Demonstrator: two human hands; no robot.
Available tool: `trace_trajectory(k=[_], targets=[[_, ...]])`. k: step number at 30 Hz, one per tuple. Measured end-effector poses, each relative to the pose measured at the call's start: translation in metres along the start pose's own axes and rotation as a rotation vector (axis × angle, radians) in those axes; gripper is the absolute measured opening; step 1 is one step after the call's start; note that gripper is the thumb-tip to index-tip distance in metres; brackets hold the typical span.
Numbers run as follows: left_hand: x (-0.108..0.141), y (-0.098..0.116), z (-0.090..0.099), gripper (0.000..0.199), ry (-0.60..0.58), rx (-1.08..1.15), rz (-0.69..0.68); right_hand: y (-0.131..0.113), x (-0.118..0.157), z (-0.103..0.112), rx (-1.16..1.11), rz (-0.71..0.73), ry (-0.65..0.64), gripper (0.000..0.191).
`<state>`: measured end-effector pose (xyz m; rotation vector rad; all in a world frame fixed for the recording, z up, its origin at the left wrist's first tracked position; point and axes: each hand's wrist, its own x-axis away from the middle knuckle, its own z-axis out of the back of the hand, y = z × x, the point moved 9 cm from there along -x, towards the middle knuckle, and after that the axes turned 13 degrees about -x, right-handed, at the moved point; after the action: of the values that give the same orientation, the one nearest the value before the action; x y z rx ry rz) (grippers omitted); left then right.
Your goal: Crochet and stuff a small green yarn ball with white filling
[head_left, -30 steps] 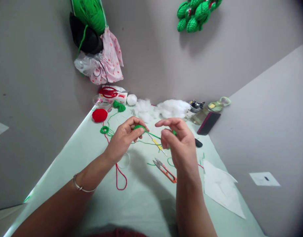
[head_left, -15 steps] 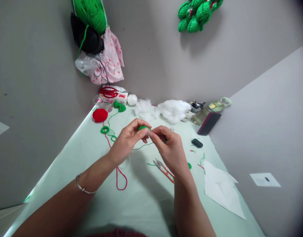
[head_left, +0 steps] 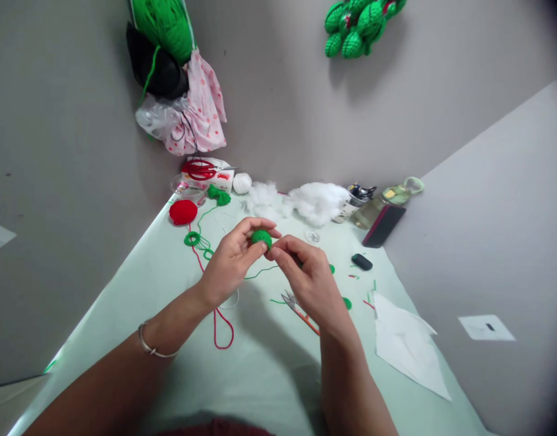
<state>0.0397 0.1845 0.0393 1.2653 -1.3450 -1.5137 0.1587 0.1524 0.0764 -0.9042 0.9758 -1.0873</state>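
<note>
A small rounded green crocheted piece [head_left: 261,237] sits between the thumb and fingers of my left hand [head_left: 228,260], which is closed on it. My right hand [head_left: 308,275] meets its right edge, thumb and index finger pinched together; what they grip is too small to make out. A green yarn strand [head_left: 261,272] runs across the table beneath both hands. Partly covered by my right wrist lie orange-handled thread snips [head_left: 301,313]. Left of my hands are a red yarn ball [head_left: 183,212], a green yarn loop [head_left: 192,238] and a red yarn loop [head_left: 224,346].
White stuffing [head_left: 319,203] lies along the back wall, beside a white yarn ball [head_left: 242,183] and red-handled scissors [head_left: 200,170]. At right stand a phone [head_left: 384,226] and a bottle [head_left: 372,212], with a small black object [head_left: 362,261] and white sheet [head_left: 408,345] nearer.
The green crocheted piece has turned so more of it shows. My right hand has shifted slightly down and left, its fingertips now lower on the piece's edge.
</note>
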Motion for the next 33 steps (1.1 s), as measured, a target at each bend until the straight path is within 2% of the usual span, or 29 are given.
trace_trajectory(k=[2,4,7,10,11,13,15,16,17,19,21,24,27,29,33], targets=[[-0.002,-0.007,0.006,0.014,0.092,0.031,0.008,0.004,-0.001,-0.008,0.032,0.005,0.013,0.025],[-0.005,-0.018,0.009,0.017,0.138,0.111,0.046,0.009,-0.002,-0.017,0.03,0.01,0.038,0.024],[-0.009,-0.032,0.009,0.023,0.136,0.188,0.126,0.021,-0.003,-0.026,-0.118,-0.028,0.107,0.021],[-0.01,-0.031,0.01,0.019,0.127,0.189,0.151,0.032,0.004,-0.029,-0.334,-0.077,0.168,0.022],[-0.01,-0.028,0.011,0.018,0.121,0.193,0.15,0.035,0.008,-0.032,-0.393,-0.098,0.147,0.023],[-0.007,-0.022,0.015,0.019,0.111,0.21,0.142,0.038,0.016,-0.042,-0.447,-0.153,-0.004,0.026],[-0.003,-0.019,0.026,0.025,0.158,0.226,0.13,0.039,0.025,-0.049,-0.352,-0.167,-0.215,0.027],[0.001,-0.019,0.033,0.026,0.183,0.229,0.135,0.043,0.026,-0.047,-0.227,-0.153,-0.283,0.027],[0.005,-0.021,0.039,0.026,0.212,0.227,0.143,0.048,0.025,-0.038,-0.077,-0.118,-0.289,0.025],[0.016,-0.027,0.043,0.026,0.204,0.207,0.172,0.071,0.014,-0.005,0.384,-0.146,-0.109,0.025],[0.029,-0.039,0.042,0.027,0.202,0.193,0.231,0.098,0.001,0.017,0.537,-0.219,0.002,0.026],[0.048,-0.059,0.031,0.028,0.17,0.201,0.332,0.133,-0.014,0.024,0.625,-0.294,0.037,0.024],[0.06,-0.075,0.019,0.032,0.119,0.243,0.393,0.15,-0.019,0.019,0.626,-0.333,0.041,0.025],[0.064,-0.082,0.02,0.033,0.122,0.237,0.41,0.147,-0.016,0.018,0.583,-0.341,0.046,0.026],[0.066,-0.093,0.028,0.033,0.139,0.146,0.415,0.123,0.009,0.013,0.385,-0.348,0.0,0.024]])
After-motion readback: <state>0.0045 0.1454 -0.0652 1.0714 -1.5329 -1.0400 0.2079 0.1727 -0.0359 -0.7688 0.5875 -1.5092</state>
